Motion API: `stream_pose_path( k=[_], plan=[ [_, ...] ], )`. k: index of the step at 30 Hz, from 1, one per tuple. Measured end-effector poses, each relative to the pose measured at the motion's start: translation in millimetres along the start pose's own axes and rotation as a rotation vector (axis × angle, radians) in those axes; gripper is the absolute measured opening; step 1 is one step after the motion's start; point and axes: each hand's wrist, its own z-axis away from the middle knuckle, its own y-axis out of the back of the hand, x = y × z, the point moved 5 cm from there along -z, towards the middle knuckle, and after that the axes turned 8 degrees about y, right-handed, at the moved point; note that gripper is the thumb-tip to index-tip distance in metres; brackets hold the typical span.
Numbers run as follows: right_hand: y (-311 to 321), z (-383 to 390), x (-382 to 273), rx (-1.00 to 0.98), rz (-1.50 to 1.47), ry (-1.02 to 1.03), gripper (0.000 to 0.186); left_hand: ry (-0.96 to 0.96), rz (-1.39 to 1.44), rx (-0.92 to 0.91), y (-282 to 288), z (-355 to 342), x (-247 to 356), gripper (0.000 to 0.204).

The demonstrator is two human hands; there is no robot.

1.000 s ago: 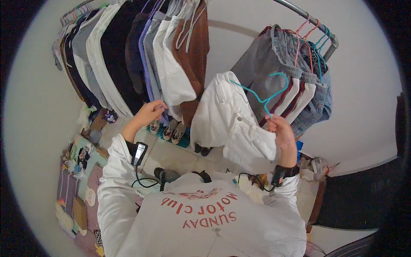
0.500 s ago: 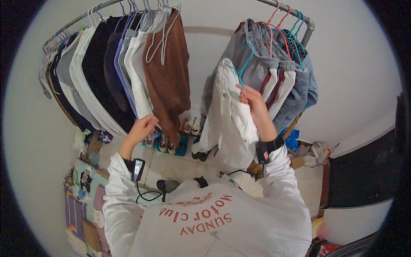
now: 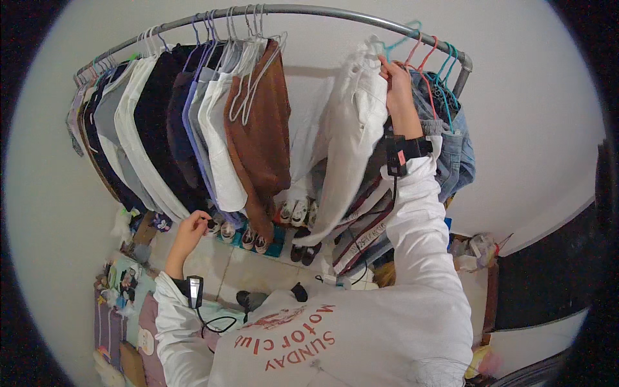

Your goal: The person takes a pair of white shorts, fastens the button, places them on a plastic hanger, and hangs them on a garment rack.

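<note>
My right hand (image 3: 398, 82) is raised to the metal clothes rail (image 3: 309, 11) and grips the teal hanger (image 3: 394, 46) that carries a white garment (image 3: 348, 142). The white garment hangs down just left of my right forearm. My left hand (image 3: 192, 227) is low, fingers loosely curled, at the bottom hems of the white and dark clothes (image 3: 193, 129) hanging on the left of the rail. A brown garment (image 3: 261, 138) hangs between the two groups. Denim and striped clothes (image 3: 451, 142) hang to the right of my right hand.
Several pairs of shoes (image 3: 258, 235) stand on the floor under the rail. A patterned cloth with small items (image 3: 122, 303) lies at the lower left. Boxes and clutter (image 3: 474, 248) sit by the wall at the right. White walls surround the rail.
My right hand has lifted the white garment on its hanger from chest height up to the rail. My left hand has dropped from the hanging clothes to their hems.
</note>
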Motion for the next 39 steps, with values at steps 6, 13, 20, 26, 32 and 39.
stream_pose_path(
  k=[6,13,20,26,32,39],
  plan=[
    [30.2,21.9,13.6,0.044,0.292,0.065,0.020,0.019,0.003,0.023,12.7,14.9,-0.3,0.009],
    [58.7,25.5,16.4,0.099,0.976,0.431,0.028,-0.015,-0.019,-0.121,-18.9,-15.0,3.0,0.012],
    [29.9,29.7,-4.2,0.042,1.092,0.223,0.030,-0.075,-0.113,-0.164,-33.7,-26.8,20.1,0.010],
    [39.5,25.6,8.6,0.005,1.028,0.239,0.031,-0.061,-0.061,-0.199,-46.7,-26.5,12.5,0.012],
    [47.5,37.2,5.3,0.051,1.031,0.253,0.031,-0.079,0.022,-0.178,-46.1,-15.2,-1.5,0.012],
    [35.4,49.6,4.3,0.035,1.126,0.364,0.027,0.007,0.056,-0.198,-44.9,-5.1,-18.9,0.010]
  ],
)
